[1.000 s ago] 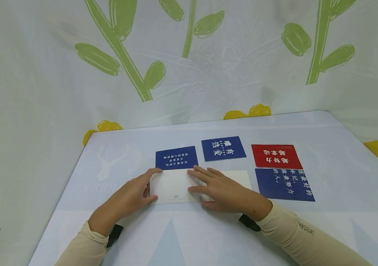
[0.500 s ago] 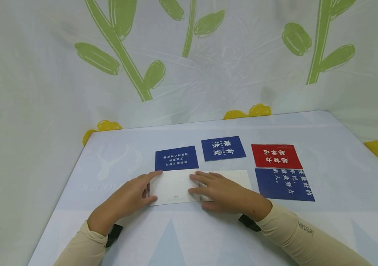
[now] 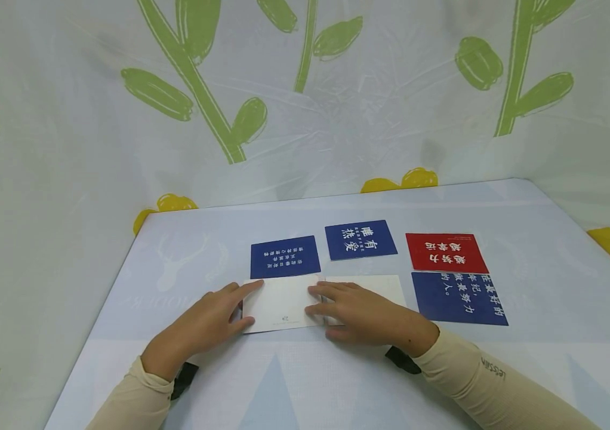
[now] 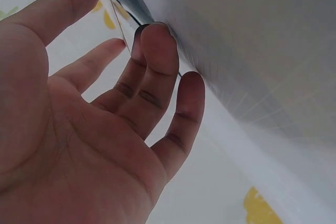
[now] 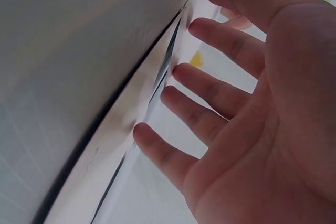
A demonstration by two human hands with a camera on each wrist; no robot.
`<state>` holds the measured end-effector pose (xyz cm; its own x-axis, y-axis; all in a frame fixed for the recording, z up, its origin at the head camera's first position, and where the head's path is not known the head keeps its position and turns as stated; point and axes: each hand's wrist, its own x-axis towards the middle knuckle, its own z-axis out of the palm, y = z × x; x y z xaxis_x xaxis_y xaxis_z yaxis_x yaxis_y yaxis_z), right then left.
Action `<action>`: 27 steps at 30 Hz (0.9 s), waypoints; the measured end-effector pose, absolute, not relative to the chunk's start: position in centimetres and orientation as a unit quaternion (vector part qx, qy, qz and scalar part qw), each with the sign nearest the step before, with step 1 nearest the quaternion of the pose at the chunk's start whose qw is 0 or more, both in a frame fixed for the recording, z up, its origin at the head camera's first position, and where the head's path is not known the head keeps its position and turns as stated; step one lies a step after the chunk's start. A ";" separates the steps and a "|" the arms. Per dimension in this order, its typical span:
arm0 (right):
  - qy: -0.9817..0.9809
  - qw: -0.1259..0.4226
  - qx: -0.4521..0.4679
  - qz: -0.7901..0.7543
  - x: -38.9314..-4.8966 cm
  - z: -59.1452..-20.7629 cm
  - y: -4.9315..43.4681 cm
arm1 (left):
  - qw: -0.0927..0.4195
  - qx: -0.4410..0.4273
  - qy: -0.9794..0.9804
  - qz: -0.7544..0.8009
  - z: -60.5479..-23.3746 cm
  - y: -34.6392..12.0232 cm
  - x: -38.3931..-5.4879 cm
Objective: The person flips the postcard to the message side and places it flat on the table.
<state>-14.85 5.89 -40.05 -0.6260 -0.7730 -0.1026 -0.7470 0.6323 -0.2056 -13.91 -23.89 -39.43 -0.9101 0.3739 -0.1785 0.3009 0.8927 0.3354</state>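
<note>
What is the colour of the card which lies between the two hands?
The card is white, with a small dark mark; the head view shows it best.

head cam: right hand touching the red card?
No, the right hand is over the white cards, apart from the red card.

- Below the frame's centre, a white rectangular card (image 3: 280, 303), marked with small print near its lower edge, is touched by the left hand (image 3: 216, 313) and right hand (image 3: 364, 316).
- Just right of it, a second white rectangular card (image 3: 387, 288) is partly covered by the right hand.
</note>
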 end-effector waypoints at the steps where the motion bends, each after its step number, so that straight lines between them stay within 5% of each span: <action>1: 0.898 0.090 -0.424 -0.072 -14.9 -40.1 5.9 | 0.119 0.176 0.966 0.151 -39.4 -23.9 -13.9; 27: 0.899 0.105 -0.420 -0.064 -15.0 -40.2 5.8 | 0.109 0.186 0.966 0.141 -39.4 -23.8 -13.8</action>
<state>-14.99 5.84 -40.16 -0.6246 -0.7692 -0.1349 -0.7424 0.6384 -0.2030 -13.85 -23.85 -39.37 -0.9073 0.3893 -0.1590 0.3279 0.8916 0.3122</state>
